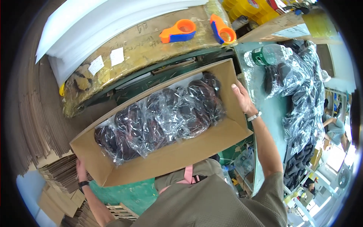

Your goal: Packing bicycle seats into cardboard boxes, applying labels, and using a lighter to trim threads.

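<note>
Open cardboard box, filled with wrapped goods, held at both ends

Near: left hand (81,170), closed on the left end of the cardboard box (181,157); fingers partly hidden. Right hand (244,99), clasping the right end, thumb showing. Box: between the hands, before the torso, tilted. Contents: a row of dark items in clear plastic (162,113).
Right: green bench (273,117), bearing a clear bottle (270,55) and more wrapped dark goods (302,109).
Far: two orange-and-blue tape holders (183,37) on a tape-covered bench (140,49); white sheets (94,28), far left.
</note>
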Motion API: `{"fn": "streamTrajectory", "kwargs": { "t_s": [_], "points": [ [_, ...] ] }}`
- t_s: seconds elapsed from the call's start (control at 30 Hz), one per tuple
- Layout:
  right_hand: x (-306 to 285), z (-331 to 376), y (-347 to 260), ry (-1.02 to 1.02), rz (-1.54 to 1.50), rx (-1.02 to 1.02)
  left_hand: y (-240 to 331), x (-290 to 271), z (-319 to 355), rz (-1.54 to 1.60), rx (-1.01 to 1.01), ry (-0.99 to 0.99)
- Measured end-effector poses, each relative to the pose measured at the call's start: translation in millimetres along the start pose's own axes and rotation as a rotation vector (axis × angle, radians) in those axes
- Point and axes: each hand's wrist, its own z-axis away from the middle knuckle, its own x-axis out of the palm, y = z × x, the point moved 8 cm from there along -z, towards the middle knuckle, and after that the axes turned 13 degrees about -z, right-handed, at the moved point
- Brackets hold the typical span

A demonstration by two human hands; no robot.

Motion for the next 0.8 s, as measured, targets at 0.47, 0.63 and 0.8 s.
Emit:
{"fn": "streamTrajectory", "kwargs": {
  "t_s": [0.47,0.63,0.8],
  "points": [
    [146.4,28.1,20.7,0.116,0.75,-0.012,96.2,196.9,57.4,-0.798,0.475,-0.225],
    [166.4,31.5,31.0,0.018,0.869,-0.045,100.9,137.2,102.9,-0.568,0.532,-0.724],
    [153.5,21.7,18.4,-0.222,0.821,-0.053,100.4,112.4,177.2,-0.636,0.776,-0.958]
  ]
}}
